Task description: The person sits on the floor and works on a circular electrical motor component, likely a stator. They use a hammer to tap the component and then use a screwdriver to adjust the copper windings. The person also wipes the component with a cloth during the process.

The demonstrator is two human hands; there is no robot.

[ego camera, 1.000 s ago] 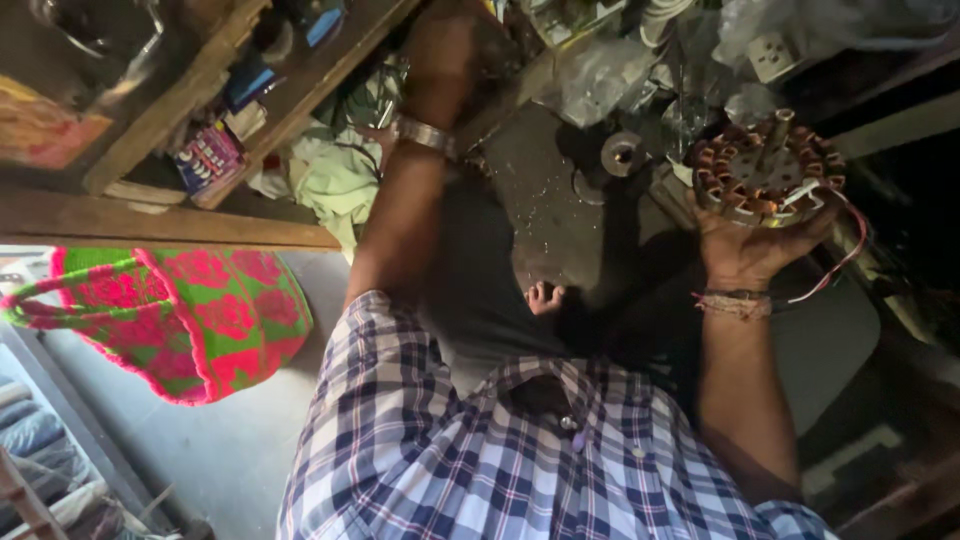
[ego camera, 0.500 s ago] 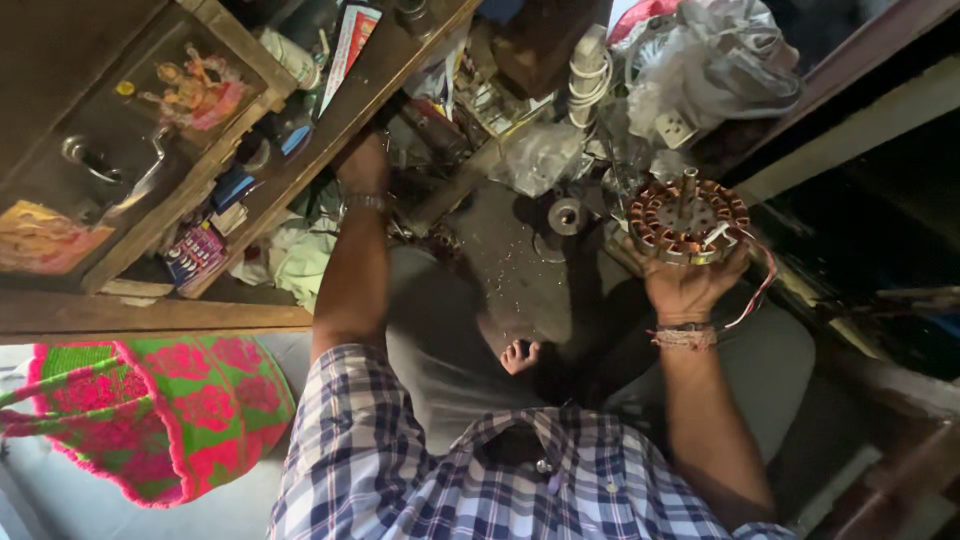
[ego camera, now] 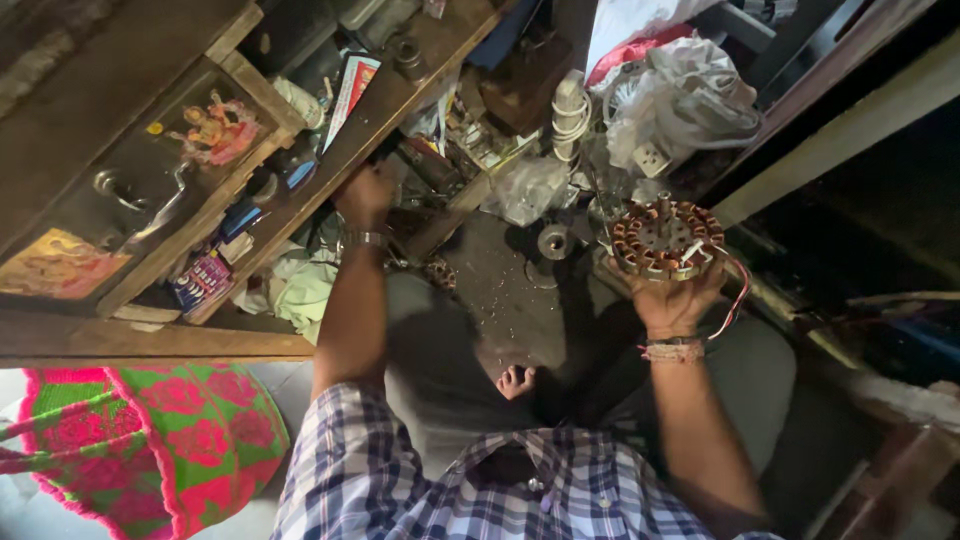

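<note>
My right hand (ego camera: 672, 300) holds up a round motor stator (ego camera: 664, 238) with copper windings; red and white wires (ego camera: 738, 296) hang from it past my wrist. My left hand (ego camera: 364, 196) reaches forward into the clutter by the edge of a wooden shelf (ego camera: 400, 95); its fingers are curled, and what they touch is hidden. I wear a wristwatch (ego camera: 366, 240) on the left arm and a thread band on the right wrist. I sit on the floor in a plaid shirt, one bare foot (ego camera: 516, 381) showing.
A small round metal part (ego camera: 553, 243) lies on the dark floor. White coils (ego camera: 570, 115), a plastic bag (ego camera: 532, 187) and a white socket strip (ego camera: 652, 158) crowd the back. A wooden cabinet (ego camera: 130, 180) stands left, a red-and-green woven bag (ego camera: 170, 440) below it.
The view has tilted toward the shelf. My left hand has stretched farther forward into the clutter; my right hand keeps holding the stator, now lower in view.
</note>
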